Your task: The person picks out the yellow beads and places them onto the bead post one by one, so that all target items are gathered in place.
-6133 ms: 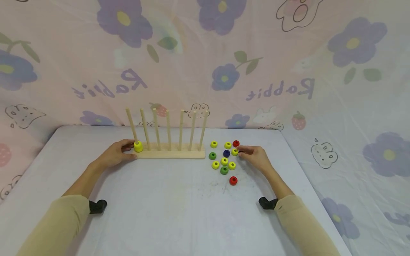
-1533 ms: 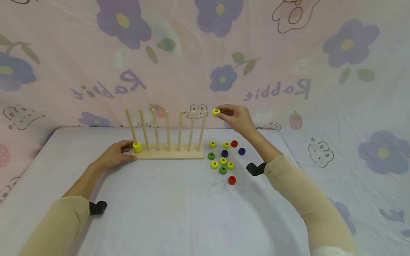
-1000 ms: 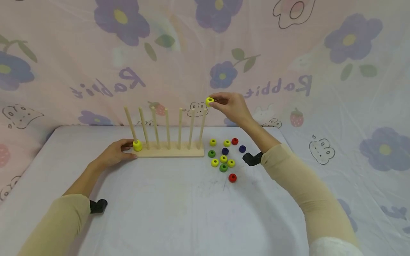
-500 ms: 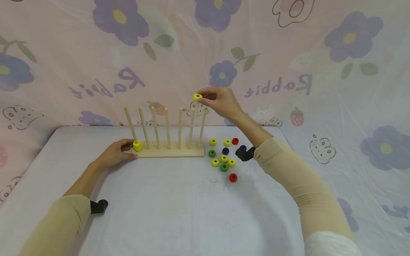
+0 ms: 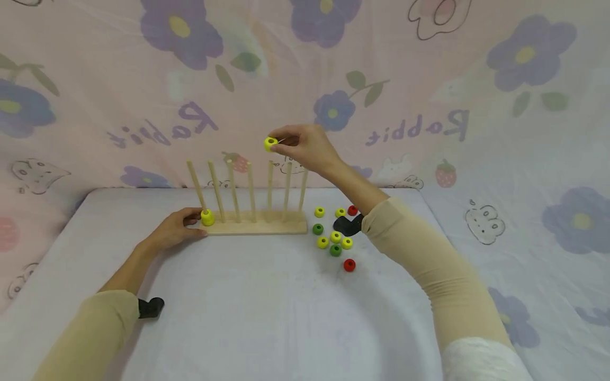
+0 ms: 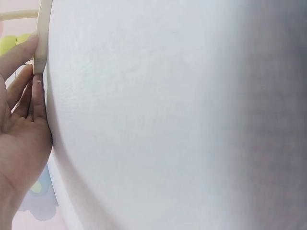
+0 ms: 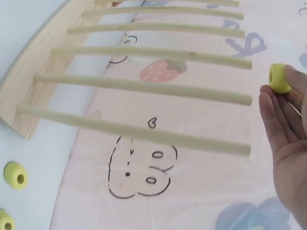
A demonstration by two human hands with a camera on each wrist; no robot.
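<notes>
A wooden rack with a row of several upright pegs (image 5: pixel 254 228) stands near the table's back edge. My left hand (image 5: pixel 173 230) holds its left end, thumb in front and fingers behind. Yellow beads sit at the foot of the leftmost peg (image 5: pixel 207 218); the left wrist view shows two yellow beads (image 6: pixel 7 44) beside the fingers. My right hand (image 5: pixel 305 145) pinches a yellow bead (image 5: pixel 270 144) between thumb and fingers, raised just above the tip of a right-of-middle peg. In the right wrist view, this bead (image 7: pixel 278 79) is off the peg tips, its hole facing them.
Loose beads lie right of the rack: several yellow ones (image 5: pixel 335 237), two green (image 5: pixel 317 229) and two red (image 5: pixel 349 265). A black wrist mount (image 5: pixel 348 225) on the right arm covers part of this group. A patterned cloth (image 5: pixel 391 79) hangs behind the table.
The right hand took a yellow bead from the loose group, lifted it and carried it left over the pegs. The dark blue beads are now hidden behind the right arm. The left hand has stayed put.
</notes>
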